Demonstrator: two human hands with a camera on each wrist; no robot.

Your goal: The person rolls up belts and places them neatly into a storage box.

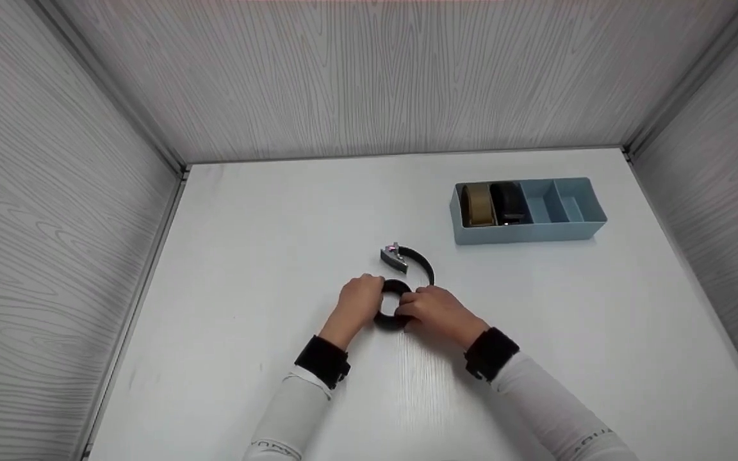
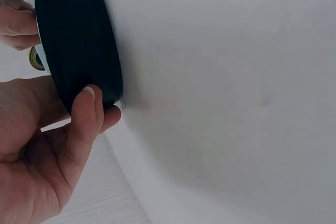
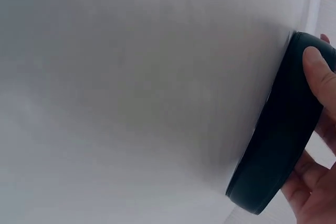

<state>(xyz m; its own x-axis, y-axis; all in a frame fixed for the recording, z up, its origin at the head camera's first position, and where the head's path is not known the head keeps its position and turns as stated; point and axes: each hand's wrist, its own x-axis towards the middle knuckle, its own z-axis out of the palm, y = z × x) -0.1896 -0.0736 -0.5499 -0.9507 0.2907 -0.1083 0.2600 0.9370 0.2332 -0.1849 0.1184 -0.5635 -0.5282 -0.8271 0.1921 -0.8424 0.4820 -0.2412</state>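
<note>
A black belt (image 1: 389,322) lies on the white table, partly wound into a round coil standing on its edge. Its loose end curves out behind the coil to a silver buckle (image 1: 394,258). My left hand (image 1: 359,299) grips the coil's left side; the left wrist view shows its fingers (image 2: 86,108) pinching the dark strap (image 2: 79,40). On the other side, my right hand (image 1: 438,312) holds the coil with fingertips reaching into its opening. In the right wrist view, a thumb (image 3: 319,72) presses on the strap's outer face (image 3: 278,135).
A blue divided box (image 1: 523,234) stands at the back right. Its leftmost compartment holds a rolled tan belt (image 1: 481,205), and the one beside it a rolled black belt (image 1: 508,202). Grey wood-grain walls (image 1: 369,77) enclose the table at the back and both sides.
</note>
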